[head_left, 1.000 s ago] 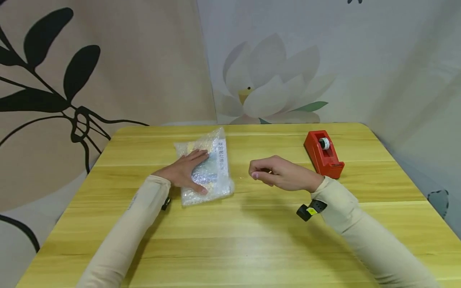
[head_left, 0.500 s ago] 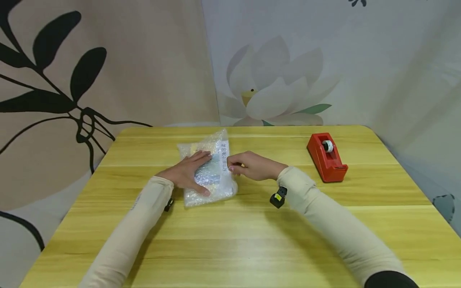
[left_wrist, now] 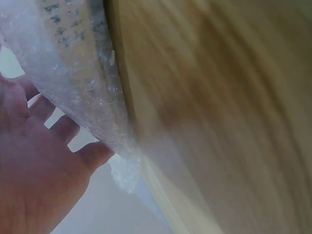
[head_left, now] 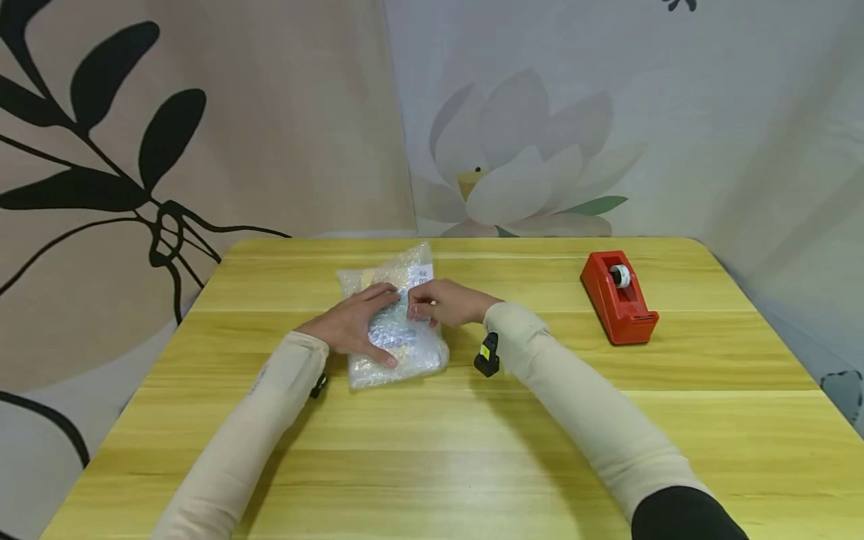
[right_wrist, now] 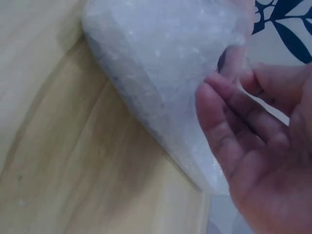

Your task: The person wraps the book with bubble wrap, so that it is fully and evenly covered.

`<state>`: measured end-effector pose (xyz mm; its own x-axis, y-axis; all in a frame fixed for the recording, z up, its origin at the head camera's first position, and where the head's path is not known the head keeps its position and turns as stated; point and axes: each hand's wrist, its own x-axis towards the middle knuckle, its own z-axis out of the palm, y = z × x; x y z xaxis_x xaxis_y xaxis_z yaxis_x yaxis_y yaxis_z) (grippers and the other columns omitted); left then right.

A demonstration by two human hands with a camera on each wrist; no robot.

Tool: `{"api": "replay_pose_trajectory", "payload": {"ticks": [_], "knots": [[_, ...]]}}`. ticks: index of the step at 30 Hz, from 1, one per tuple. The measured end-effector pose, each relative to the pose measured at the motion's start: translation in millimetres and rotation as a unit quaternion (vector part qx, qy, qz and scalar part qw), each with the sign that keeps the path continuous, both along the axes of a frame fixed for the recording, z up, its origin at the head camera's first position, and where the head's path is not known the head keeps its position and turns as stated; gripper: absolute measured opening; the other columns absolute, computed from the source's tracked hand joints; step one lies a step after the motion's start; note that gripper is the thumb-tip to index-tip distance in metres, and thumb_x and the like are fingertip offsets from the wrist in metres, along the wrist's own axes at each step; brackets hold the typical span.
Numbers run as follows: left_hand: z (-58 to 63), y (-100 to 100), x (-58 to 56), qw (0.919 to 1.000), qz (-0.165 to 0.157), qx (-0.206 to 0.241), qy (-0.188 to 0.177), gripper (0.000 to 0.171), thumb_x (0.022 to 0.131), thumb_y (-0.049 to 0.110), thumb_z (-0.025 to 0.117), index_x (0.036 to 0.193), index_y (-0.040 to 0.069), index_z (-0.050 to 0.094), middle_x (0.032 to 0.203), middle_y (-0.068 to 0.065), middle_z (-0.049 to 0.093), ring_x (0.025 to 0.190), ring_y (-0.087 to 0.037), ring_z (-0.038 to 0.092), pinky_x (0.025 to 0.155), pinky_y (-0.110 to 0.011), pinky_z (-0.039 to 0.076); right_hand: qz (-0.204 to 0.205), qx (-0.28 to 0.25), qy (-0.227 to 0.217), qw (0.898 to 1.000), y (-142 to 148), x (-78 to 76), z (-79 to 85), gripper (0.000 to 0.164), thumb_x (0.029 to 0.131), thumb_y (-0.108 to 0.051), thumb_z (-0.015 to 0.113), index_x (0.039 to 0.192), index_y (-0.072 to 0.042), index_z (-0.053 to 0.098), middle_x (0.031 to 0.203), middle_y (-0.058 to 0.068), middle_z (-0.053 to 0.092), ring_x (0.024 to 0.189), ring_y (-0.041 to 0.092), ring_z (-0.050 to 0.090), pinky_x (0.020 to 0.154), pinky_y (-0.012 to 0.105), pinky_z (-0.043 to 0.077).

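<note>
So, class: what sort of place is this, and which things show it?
Probably a small packing station set up indoors: a yellow wooden table, a red tape dispenser, and a bubble-wrapped package under both hands, before hanging flower-print backdrops.

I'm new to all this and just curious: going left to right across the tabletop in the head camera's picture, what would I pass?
Left hand → bubble-wrapped parcel → right hand → wrist camera → red tape dispenser.
</note>
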<state>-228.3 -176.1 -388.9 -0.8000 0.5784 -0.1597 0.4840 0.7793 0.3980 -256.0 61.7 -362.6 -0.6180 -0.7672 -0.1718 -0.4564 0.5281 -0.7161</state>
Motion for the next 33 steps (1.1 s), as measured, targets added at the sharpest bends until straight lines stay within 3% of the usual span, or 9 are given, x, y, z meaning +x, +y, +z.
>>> {"api": "replay_pose_trajectory", "payload": {"ticks": [9, 16, 25, 29, 33], "knots": [[-1.1, -2, -0.5, 0.9999, 0.006, -0.001, -0.009, 0.126, 0.063, 0.066, 0.086, 0.161, 0.017, 0.022, 0.17, -0.008, 0.014, 0.158, -0.035, 0.013, 0.126, -0.061, 0.016, 0.013, 0.031, -0.027, 0.999, -16, -11.2, -3.2, 0.025, 0.107, -0.014, 0.045, 0.085, -0.007, 0.055, 0.08, 0.002, 0.054, 0.07, 0.015, 0.055, 0.069, 0.024, 0.056], [1.7, 0, -0.6, 0.9999, 0.005, 0.004, -0.015, 0.125, 0.064, 0.064, 0.087, 0.16, 0.014, 0.024, 0.17, -0.008, 0.015, 0.158, -0.033, 0.013, 0.127, -0.059, 0.014, 0.023, 0.064, -0.034, 0.997, -20, -15.6, -0.3, 0.025, 0.107, -0.013, 0.046, 0.085, -0.006, 0.054, 0.08, 0.002, 0.054, 0.068, 0.013, 0.055, 0.067, 0.022, 0.055], [-1.1, 0, 0.4, 0.9991, 0.003, 0.038, -0.02, 0.124, 0.063, 0.061, 0.089, 0.156, 0.011, 0.024, 0.159, -0.011, 0.036, 0.152, -0.031, 0.03, 0.127, -0.061, 0.014, 0.035, 0.098, -0.014, 0.995, -26, -16.1, -1.3, 0.024, 0.105, -0.012, 0.049, 0.082, -0.009, 0.054, 0.071, -0.003, 0.049, 0.062, 0.01, 0.05, 0.059, 0.019, 0.047], [-0.8, -1, 0.4, 0.9985, -0.004, 0.053, -0.015, 0.1, 0.064, 0.058, 0.089, 0.135, 0.011, 0.038, 0.156, -0.012, 0.037, 0.15, -0.032, 0.032, 0.124, -0.066, 0.016, 0.021, 0.104, 0.003, 0.994, -29, -15.1, -1.4, 0.028, 0.105, -0.013, 0.05, 0.077, -0.012, 0.053, 0.068, -0.003, 0.049, 0.059, 0.01, 0.051, 0.057, 0.019, 0.045], [-0.2, -1, 0.1, 0.9981, -0.022, 0.057, -0.01, 0.079, 0.066, 0.057, 0.089, 0.113, 0.015, 0.041, 0.161, -0.011, 0.03, 0.153, -0.035, 0.026, 0.12, -0.072, 0.017, 0.006, 0.107, 0.02, 0.994, -32, -14.7, -2.2, 0.033, 0.103, -0.014, 0.053, 0.07, -0.016, 0.049, 0.063, -0.005, 0.049, 0.056, 0.009, 0.052, 0.054, 0.019, 0.043]]}}
